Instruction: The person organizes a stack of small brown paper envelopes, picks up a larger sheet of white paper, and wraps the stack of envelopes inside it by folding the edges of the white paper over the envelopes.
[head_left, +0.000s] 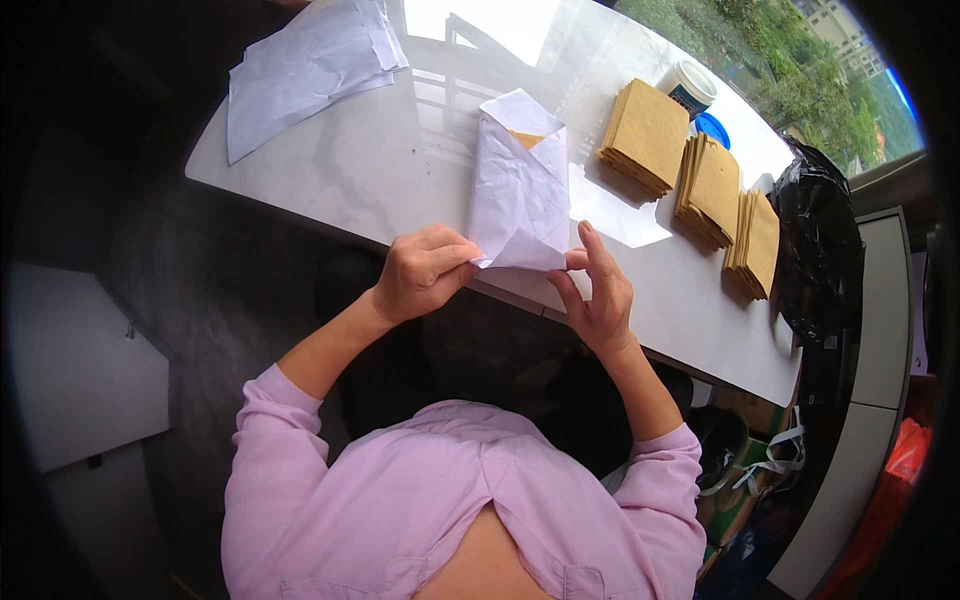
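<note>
A bundle wrapped in white paper lies near the table's front edge, with a bit of brown paper showing through a gap near its far end. My left hand pinches the near left corner of the wrapping between thumb and fingers. At the near right corner, my right hand holds the white paper between thumb and a finger, its index finger raised. Three stacks of brown paper pieces, the largest, a middle one and a narrower one, stand to the right of the bundle.
Loose white paper sheets lie at the table's far left. A white tub and a blue lid are behind the brown stacks. A black plastic bag sits at the right end of the glossy table, beside a window.
</note>
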